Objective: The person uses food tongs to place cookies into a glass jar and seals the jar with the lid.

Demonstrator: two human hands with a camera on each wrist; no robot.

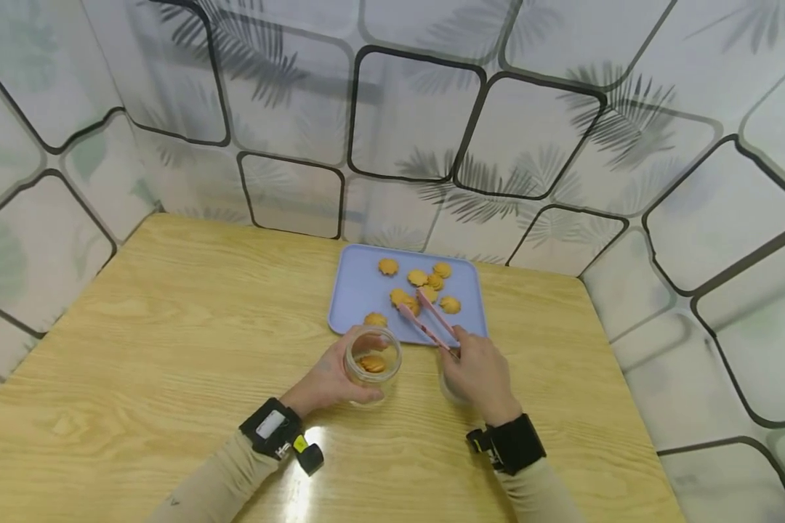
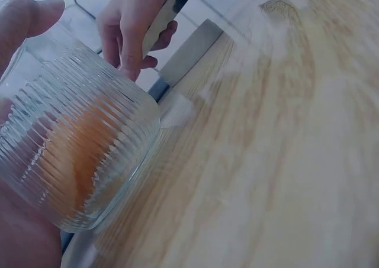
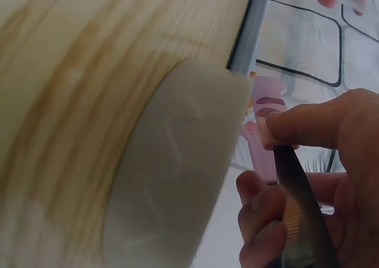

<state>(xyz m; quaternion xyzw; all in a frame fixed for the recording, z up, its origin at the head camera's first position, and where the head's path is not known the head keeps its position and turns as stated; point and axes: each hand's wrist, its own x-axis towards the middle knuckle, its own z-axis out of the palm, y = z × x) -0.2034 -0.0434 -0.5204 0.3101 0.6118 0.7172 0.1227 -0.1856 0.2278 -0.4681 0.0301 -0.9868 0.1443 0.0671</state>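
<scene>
My left hand point(image 1: 327, 378) grips a clear glass jar point(image 1: 397, 363), tilted with its mouth facing up toward the head camera. A few golden cookies point(image 1: 371, 363) lie inside it; vertical ribs show on the jar wall point(image 2: 77, 132) in the left wrist view. In my right hand point(image 1: 480, 370) is a pair of pink tongs point(image 1: 438, 314), held by the dark handle point(image 3: 302, 203) seen in the right wrist view. The tong tips are among scalloped cookies point(image 1: 400, 297) on a light blue tray point(image 1: 360, 290). Whether they pinch one, I cannot tell.
A whitish round object point(image 3: 177, 161) stands on the wooden table point(image 1: 222, 312) under my right hand, mostly covered in the head view. Several more cookies point(image 1: 388, 266) are spread over the tray. Patterned curtain-like sheeting point(image 1: 405, 116) borders the table's back and sides.
</scene>
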